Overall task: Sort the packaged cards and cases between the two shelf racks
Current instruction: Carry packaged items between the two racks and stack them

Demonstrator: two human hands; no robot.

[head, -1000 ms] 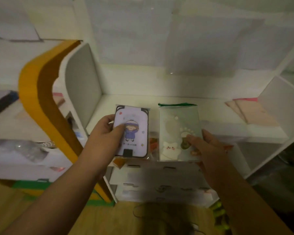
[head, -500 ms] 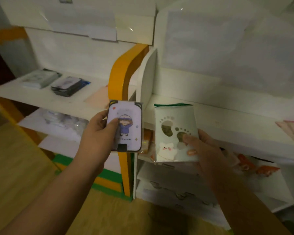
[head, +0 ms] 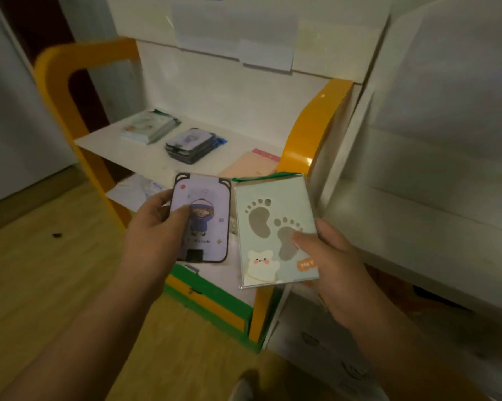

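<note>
- My left hand (head: 154,230) holds the purple case (head: 201,218) in front of the orange rack (head: 316,125).
- My right hand (head: 335,256) pinches the footprint card (head: 275,230) just beside the case.

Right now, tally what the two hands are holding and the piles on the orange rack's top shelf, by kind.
Purple cartoon case in hand: 1, held by the left hand
Footprint card pack in hand: 1, held by the right hand
Piles on the shelf: 2, the pale pile and the dark pile
Total: 4
</note>
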